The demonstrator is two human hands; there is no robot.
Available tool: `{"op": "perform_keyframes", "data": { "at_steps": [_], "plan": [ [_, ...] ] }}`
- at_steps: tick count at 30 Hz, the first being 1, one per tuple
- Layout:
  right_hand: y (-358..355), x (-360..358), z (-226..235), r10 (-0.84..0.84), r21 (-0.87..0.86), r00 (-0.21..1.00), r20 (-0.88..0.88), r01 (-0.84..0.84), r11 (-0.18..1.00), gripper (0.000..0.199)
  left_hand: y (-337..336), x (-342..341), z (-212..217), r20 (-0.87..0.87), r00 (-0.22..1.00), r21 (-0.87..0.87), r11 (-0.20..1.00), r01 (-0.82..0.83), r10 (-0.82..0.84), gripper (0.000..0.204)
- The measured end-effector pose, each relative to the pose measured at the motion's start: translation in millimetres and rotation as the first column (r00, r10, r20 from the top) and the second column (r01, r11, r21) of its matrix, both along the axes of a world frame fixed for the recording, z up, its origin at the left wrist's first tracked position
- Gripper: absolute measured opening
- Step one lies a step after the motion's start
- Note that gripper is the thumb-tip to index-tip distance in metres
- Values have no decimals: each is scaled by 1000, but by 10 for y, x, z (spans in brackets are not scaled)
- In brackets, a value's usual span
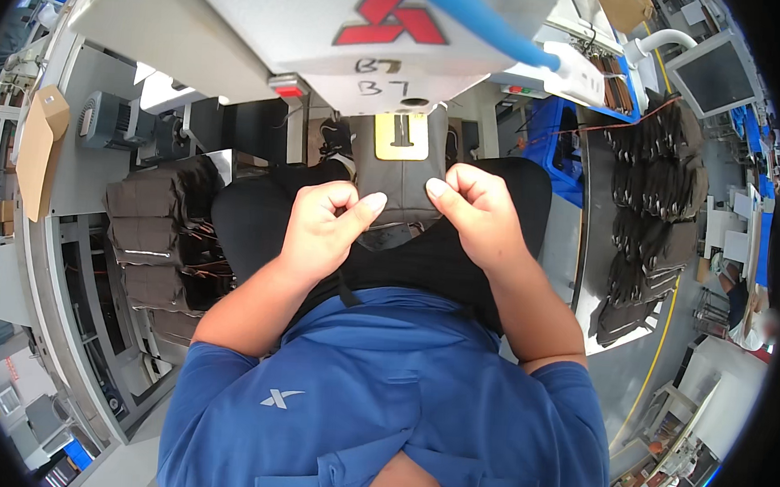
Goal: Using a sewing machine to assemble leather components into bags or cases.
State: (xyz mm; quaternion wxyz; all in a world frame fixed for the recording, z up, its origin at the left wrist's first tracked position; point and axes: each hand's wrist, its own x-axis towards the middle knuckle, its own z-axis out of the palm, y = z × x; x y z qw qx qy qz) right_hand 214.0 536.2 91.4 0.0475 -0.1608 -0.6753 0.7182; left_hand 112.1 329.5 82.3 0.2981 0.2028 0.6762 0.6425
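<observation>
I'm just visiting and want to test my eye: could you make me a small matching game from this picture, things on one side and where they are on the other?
Things:
1. grey fabric piece
2. stack of dark pieces
3. monitor
4. cardboard piece

Places:
A. far left, standing on edge
B. upper right corner
C. pinched between the left hand and right hand, under the sewing machine
D. left of the person's lap

Pairs: 1-C, 2-D, 3-B, 4-A
</observation>
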Motion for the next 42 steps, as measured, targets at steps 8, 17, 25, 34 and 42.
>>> {"op": "perform_keyframes", "data": {
  "at_steps": [8,17,25,34,42],
  "plan": [
    [335,-318,-202,-212,103,973,-88,220,970,32,206,-517,-357,26,963,189,945,-268,268,27],
    [107,-241,-584,-86,-657,968,236,224,720,78,237,-339,-1009,590,803,248,966,-77,-87,67],
    [-34,411,19,-79,-744,888,-452,-327,582,73,-179,-10,-391,42,753,903,347,252,-657,62],
    [-166,-214,245,64,167,658,-751,96,981,81,-78,-566,383,-728,686,240,941,238,12,21],
    [-361,-299,329,165,869,859,-484,494,-23,55,46,-468,368,-999,32,-21,1000,-14,-21,18]
  ]
}}
